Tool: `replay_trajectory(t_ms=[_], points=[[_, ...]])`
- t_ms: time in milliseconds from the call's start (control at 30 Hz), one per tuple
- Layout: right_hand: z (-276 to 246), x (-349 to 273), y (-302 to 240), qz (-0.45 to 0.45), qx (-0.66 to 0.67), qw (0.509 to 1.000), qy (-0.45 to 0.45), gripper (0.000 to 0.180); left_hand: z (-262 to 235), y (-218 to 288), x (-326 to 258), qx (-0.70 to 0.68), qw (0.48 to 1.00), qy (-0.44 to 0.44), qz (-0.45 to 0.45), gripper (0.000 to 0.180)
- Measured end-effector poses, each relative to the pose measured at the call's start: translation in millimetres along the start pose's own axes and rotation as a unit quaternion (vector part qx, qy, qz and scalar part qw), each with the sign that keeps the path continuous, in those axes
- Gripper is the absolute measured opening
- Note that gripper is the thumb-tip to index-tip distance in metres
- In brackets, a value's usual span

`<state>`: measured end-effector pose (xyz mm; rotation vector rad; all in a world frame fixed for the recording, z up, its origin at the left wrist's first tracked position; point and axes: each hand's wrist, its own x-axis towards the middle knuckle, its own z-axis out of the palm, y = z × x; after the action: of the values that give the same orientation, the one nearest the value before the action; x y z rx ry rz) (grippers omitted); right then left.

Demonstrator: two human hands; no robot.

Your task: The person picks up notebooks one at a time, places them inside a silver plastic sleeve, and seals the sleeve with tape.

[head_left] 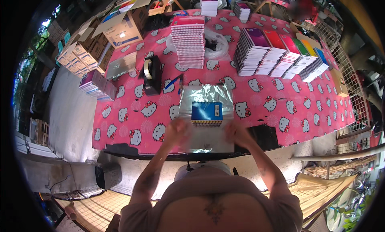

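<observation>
We had blue notebooks (206,110) on clear film (200,141), seemingly not yet wrapped, and couldn't tell whether our blurred left hand (176,131) or right hand (237,134) pinched it

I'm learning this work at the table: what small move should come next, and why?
Probably bring the near edge of the shiny plastic sheet up over the blue spiral notebook: the sheet extends beyond it on the near and far sides, and the left hand and right hand, though blurred, are at either side.
</observation>
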<state>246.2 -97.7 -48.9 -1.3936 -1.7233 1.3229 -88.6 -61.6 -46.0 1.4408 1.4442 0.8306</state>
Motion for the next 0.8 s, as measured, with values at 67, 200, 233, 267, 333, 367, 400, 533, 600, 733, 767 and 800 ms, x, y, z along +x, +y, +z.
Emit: replay_trajectory(t_ms=[67, 200, 233, 267, 333, 367, 400, 533, 600, 733, 767, 800], points=[[5.2, -17.9, -10.1, -0.128, -0.171, 0.974, -0.078, 0.023, -21.3, -1.3, -26.0, 0.090, 0.969, -0.169, 0.154, 0.026], [13.0, -12.3, 3.8, -0.142, -0.166, 0.973, -0.080, 0.020, -21.7, -18.2, -27.3, 0.175, 0.938, -0.225, 0.197, 0.019], [15.9, -9.1, 1.9, -0.097, -0.135, 0.983, -0.073, 0.019, -20.7, -21.1, -26.4, 0.144, 0.952, -0.221, 0.155, 0.018], [17.1, -8.1, 0.1, -0.093, -0.141, 0.983, -0.075, 0.018, -23.6, -24.4, -27.9, 0.151, 0.949, -0.229, 0.155, 0.018], [15.0, -12.9, -15.3, -0.075, -0.152, 0.983, -0.076, 0.018, -27.2, -6.3, -31.3, 0.162, 0.941, -0.253, 0.154, 0.019], [15.2, -14.9, -12.9, -0.085, -0.168, 0.980, -0.069, 0.020, -25.1, -1.6, -32.7, 0.186, 0.931, -0.241, 0.200, 0.019], [16.4, -15.7, -10.5, -0.097, -0.183, 0.976, -0.064, 0.021, -23.5, 1.1, -35.5, 0.210, 0.920, -0.226, 0.244, 0.019], [22.6, -12.3, -12.6, -0.072, -0.195, 0.978, -0.016, 0.027, -18.0, -4.8, -38.3, 0.228, 0.927, -0.175, 0.241, 0.018], [25.7, -14.0, -30.0, -0.089, -0.215, 0.972, -0.013, 0.027, -12.2, -3.5, -42.6, 0.185, 0.950, -0.155, 0.197, 0.018], [12.1, -15.2, -47.1, -0.076, -0.200, 0.976, -0.049, 0.024, -23.4, 19.1, -41.8, 0.263, 0.909, -0.195, 0.259, 0.016], [3.8, -12.9, -45.9, -0.074, -0.162, 0.983, -0.044, 0.023, -29.3, 26.8, -37.7, 0.296, 0.898, -0.178, 0.274, 0.016], [-7.2, -8.7, -44.5, -0.074, -0.125, 0.989, -0.037, 0.023, -36.7, 39.1, -29.8, 0.327, 0.885, -0.158, 0.291, 0.015]])
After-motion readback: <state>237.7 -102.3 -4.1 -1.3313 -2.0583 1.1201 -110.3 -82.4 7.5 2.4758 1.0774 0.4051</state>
